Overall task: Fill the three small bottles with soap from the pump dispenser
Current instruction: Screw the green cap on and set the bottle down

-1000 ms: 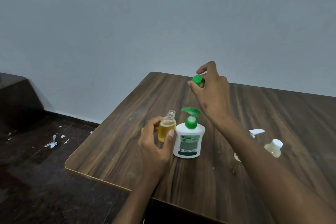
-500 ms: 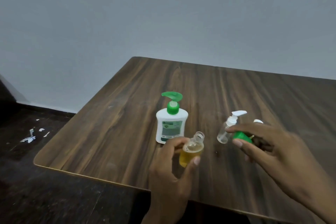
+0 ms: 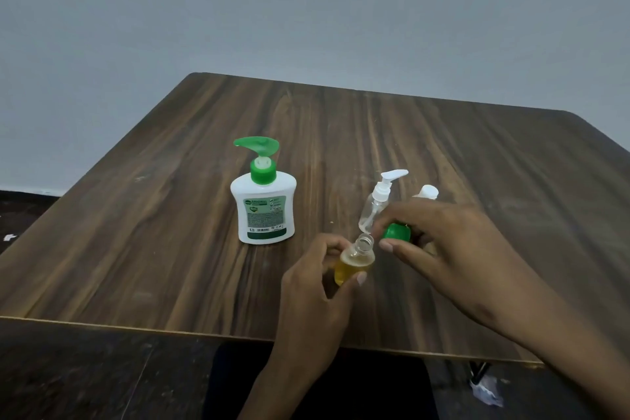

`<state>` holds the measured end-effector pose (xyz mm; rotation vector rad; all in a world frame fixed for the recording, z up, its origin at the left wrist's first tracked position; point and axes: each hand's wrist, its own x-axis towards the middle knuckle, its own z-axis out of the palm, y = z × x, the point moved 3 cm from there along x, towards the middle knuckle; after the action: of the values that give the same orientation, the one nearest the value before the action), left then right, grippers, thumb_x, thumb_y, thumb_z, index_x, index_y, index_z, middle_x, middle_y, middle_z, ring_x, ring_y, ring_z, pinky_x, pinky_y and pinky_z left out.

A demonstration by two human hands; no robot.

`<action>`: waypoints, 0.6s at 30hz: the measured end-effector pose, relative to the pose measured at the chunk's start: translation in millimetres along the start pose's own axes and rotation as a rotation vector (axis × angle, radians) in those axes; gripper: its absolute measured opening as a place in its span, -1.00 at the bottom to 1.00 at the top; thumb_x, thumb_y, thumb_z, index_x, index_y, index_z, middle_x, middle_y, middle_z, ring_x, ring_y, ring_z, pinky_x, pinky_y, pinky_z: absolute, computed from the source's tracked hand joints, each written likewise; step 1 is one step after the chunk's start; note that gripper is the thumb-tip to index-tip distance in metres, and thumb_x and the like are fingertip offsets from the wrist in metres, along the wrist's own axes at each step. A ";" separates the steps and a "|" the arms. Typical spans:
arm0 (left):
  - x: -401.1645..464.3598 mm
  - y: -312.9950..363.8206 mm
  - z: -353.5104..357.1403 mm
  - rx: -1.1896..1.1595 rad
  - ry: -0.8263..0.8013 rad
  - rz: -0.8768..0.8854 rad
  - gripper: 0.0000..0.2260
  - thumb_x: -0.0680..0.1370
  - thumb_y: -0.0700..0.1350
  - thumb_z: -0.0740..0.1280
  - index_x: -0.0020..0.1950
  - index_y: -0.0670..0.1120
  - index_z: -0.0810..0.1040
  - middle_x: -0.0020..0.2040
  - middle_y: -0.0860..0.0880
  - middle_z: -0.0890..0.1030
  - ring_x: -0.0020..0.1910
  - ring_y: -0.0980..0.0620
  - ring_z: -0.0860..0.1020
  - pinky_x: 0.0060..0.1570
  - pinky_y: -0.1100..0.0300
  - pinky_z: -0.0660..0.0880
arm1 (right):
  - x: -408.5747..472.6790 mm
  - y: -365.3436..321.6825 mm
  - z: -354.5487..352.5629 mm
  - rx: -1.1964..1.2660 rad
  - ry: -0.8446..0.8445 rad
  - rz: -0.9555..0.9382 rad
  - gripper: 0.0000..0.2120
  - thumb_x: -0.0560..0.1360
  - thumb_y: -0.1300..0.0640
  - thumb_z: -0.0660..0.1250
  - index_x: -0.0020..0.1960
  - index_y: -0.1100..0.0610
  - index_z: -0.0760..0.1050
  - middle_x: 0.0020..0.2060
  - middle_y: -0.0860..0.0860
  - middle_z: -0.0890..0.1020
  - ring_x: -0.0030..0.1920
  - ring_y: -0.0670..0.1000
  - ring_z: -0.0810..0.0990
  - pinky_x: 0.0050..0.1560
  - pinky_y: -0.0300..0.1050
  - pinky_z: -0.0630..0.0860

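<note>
My left hand (image 3: 313, 286) grips a small clear bottle (image 3: 354, 261) that holds yellow soap, its neck uncapped. Just right of that neck, my right hand (image 3: 453, 249) pinches a green cap (image 3: 395, 232) between thumb and fingers. The white pump dispenser (image 3: 262, 201) with a green pump head stands upright to the left, apart from both hands. Behind my right hand stands a clear small bottle with a white pump top (image 3: 376, 204). A third small bottle with a white cap (image 3: 428, 193) is mostly hidden behind my fingers.
Everything sits on a dark wood-grain table (image 3: 153, 232) whose front edge runs just below my wrists. A plain grey wall stands behind it. Dark floor lies to the left and below, with scraps of white litter (image 3: 485, 389) near a table leg.
The view has shifted, so the dispenser now sits further left. My right hand has carried the green cap from far back on the table to beside the open bottle's neck.
</note>
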<state>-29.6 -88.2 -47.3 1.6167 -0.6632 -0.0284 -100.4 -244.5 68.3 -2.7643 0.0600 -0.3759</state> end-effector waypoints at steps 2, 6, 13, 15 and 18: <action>0.4 -2.7 0.2 -0.007 -0.006 -0.014 -0.73 0.54 -0.24 0.57 0.12 0.03 0.60 0.02 0.16 0.73 0.02 0.10 0.74 -0.01 0.09 0.64 | 2.4 -0.7 -2.4 0.046 0.042 0.013 -0.91 0.54 -0.03 0.42 0.02 -0.20 0.59 -0.15 -0.23 0.63 -0.10 -0.15 0.61 -0.10 -0.04 0.57; -0.6 -8.4 1.5 0.033 -0.017 -0.019 -0.72 0.54 -0.19 0.57 0.14 0.07 0.60 0.04 0.17 0.72 0.05 0.10 0.72 0.02 0.04 0.64 | 9.2 -0.9 -3.1 0.230 0.122 0.056 -0.83 0.48 0.04 0.53 0.03 -0.12 0.61 -0.08 -0.15 0.68 -0.02 -0.07 0.66 -0.03 0.00 0.61; -1.9 -11.1 1.4 0.063 -0.013 0.001 -0.74 0.56 -0.15 0.56 0.15 0.09 0.59 0.05 0.19 0.70 0.05 0.09 0.70 0.01 0.04 0.63 | 8.7 -3.8 13.7 0.283 0.048 0.022 -0.64 0.51 0.26 0.48 0.19 -0.12 0.60 0.05 -0.16 0.66 0.10 -0.11 0.67 0.08 -0.18 0.61; -2.1 -11.3 1.9 0.073 -0.014 0.015 -0.74 0.56 -0.13 0.55 0.16 0.09 0.59 0.06 0.19 0.69 0.06 0.10 0.70 0.01 0.05 0.63 | 8.6 -4.1 12.8 0.213 0.042 -0.021 -0.67 0.52 0.22 0.47 0.18 -0.13 0.63 0.06 -0.18 0.65 0.12 -0.10 0.65 0.08 -0.20 0.59; -1.9 -13.0 2.4 0.077 -0.010 0.017 -0.74 0.56 -0.13 0.56 0.17 0.09 0.59 0.06 0.20 0.69 0.07 0.12 0.70 0.01 0.08 0.63 | 9.1 -4.2 11.1 0.172 0.015 -0.042 -0.71 0.52 0.20 0.47 0.15 -0.12 0.64 0.04 -0.20 0.65 0.11 -0.12 0.63 0.07 -0.20 0.58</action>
<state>-27.0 -89.5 -60.3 1.6852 -0.6931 0.0013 -88.7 -237.6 62.0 -2.5966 -0.0260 -0.3941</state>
